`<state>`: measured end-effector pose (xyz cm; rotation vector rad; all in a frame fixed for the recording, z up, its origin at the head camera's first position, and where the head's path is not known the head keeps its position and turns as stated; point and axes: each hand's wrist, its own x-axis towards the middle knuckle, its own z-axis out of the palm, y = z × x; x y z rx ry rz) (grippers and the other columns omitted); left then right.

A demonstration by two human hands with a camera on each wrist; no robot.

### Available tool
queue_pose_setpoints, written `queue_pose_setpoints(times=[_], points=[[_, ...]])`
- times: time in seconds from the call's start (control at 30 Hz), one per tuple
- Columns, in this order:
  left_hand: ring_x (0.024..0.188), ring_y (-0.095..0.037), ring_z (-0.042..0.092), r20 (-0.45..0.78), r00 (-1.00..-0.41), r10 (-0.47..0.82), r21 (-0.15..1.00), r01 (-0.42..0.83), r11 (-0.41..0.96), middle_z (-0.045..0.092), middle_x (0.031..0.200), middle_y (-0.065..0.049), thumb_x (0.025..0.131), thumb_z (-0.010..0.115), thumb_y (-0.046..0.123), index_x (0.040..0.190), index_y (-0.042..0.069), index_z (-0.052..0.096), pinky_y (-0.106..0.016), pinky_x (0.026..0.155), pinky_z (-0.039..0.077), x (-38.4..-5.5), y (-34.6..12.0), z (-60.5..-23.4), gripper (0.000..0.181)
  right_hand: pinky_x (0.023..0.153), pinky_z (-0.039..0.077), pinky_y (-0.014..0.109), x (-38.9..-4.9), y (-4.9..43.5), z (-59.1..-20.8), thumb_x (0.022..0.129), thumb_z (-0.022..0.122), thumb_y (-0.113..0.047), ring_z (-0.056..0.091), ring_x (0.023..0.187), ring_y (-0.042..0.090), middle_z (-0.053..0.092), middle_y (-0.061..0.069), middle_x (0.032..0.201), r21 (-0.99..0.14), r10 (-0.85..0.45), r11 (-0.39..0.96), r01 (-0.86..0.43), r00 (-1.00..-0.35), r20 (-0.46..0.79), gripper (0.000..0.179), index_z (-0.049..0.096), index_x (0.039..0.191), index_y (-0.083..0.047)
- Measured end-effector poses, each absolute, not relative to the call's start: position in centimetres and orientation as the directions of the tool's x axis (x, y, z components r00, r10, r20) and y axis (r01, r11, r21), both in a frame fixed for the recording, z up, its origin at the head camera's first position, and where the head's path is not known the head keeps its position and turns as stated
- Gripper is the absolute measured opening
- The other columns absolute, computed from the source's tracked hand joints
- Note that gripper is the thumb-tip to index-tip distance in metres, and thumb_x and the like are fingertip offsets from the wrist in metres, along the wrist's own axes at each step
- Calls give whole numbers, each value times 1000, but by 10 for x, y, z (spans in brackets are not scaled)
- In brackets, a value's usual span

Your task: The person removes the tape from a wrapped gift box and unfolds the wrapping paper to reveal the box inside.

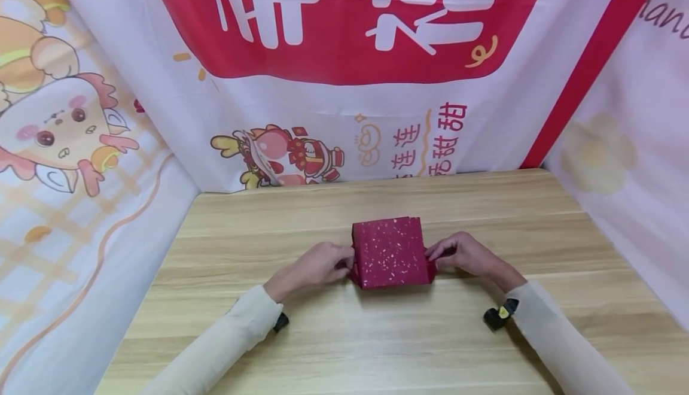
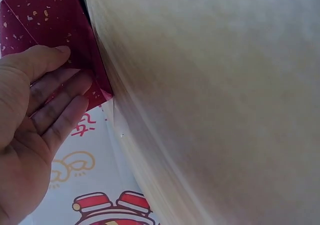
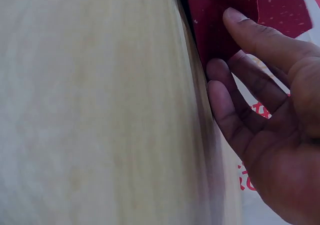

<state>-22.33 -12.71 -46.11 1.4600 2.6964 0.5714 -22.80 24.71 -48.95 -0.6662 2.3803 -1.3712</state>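
Note:
A box [image 1: 394,252] wrapped in dark red paper with light flecks lies on the wooden table. At its left end my left hand [image 1: 325,262] pinches the folded wrapping paper [image 2: 75,40], thumb on the outside and fingers behind it in the left wrist view. My right hand [image 1: 465,253] holds the paper at the opposite end. Seen from the right wrist, the thumb presses on a red paper flap [image 3: 212,22], while the other fingers curl beneath and behind it. The inside of the package is hidden.
The wood-grain table [image 1: 387,341] extends around the box. A printed white and red cloth [image 1: 344,102] hangs along the back edge, with more cloth at the left and right sides. A black strap device [image 1: 500,315] sits on the right wrist.

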Motion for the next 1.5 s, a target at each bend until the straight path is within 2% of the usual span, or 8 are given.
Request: queue_pose_setpoints(times=[0.37,0.67,0.87,1.03,1.1,1.2,1.33,1.5], points=[[66,1,54,93,-571,816,379,778,501,66,76,10,85,69,6,83,18,60,-11,61,49,-220,-133,-455,15,93,53,20,-226,252,-484,85,75,-12,68,109,26,74,10,109,-854,-564,437,-284,-826,-13,6,77,90,-12],[66,-3,58,46,-530,846,385,791,475,66,74,9,79,70,2,78,18,58,-10,62,49,-219,-136,-457,20,94,50,17,-224,262,-480,81,80,-18,65,109,29,74,10,109,-818,-580,494,-295,-812,-57,10,78,90,-15],[65,-2,52,0,-556,831,359,776,519,65,76,10,79,72,7,80,19,63,-14,62,47,-220,-135,-457,15,98,49,23,-223,262,-478,89,73,-28,62,113,23,73,0,113,-788,-641,504,-354,-764,-66,16,78,103,-20],[85,-3,64,-76,-555,828,364,758,541,73,97,6,85,74,27,104,16,72,-19,82,55,-218,-133,-454,22,96,50,32,-220,255,-474,99,59,-28,60,108,16,71,-1,112,-748,-649,526,-406,-760,-44,17,76,103,-23],[100,-6,64,-102,-541,835,361,762,537,72,111,4,92,68,36,115,15,71,-23,93,54,-217,-132,-454,31,94,48,32,-220,251,-474,100,57,-25,58,105,14,70,-2,109,-731,-639,538,-421,-768,-28,19,76,98,-22],[109,-11,61,-120,-533,837,356,764,538,69,116,1,100,53,42,116,15,71,-28,99,51,-216,-128,-455,36,87,44,29,-221,245,-474,99,60,-21,56,95,12,68,-3,99,-699,-637,563,-442,-771,-25,19,77,92,-22],[95,-9,57,-140,-574,807,340,737,584,66,103,2,95,62,43,113,13,68,-27,87,52,-215,-123,-458,36,81,41,27,-220,240,-471,89,73,-23,53,92,15,65,-5,96,-682,-657,576,-451,-752,-57,4,77,90,-24],[68,-3,53,-165,-608,776,377,689,620,62,78,7,77,83,39,102,17,63,-18,62,48,-213,-119,-462,39,88,41,32,-218,239,-468,78,83,-18,52,103,20,65,-3,105,-720,-674,558,-413,-731,-103,17,78,91,-28]])
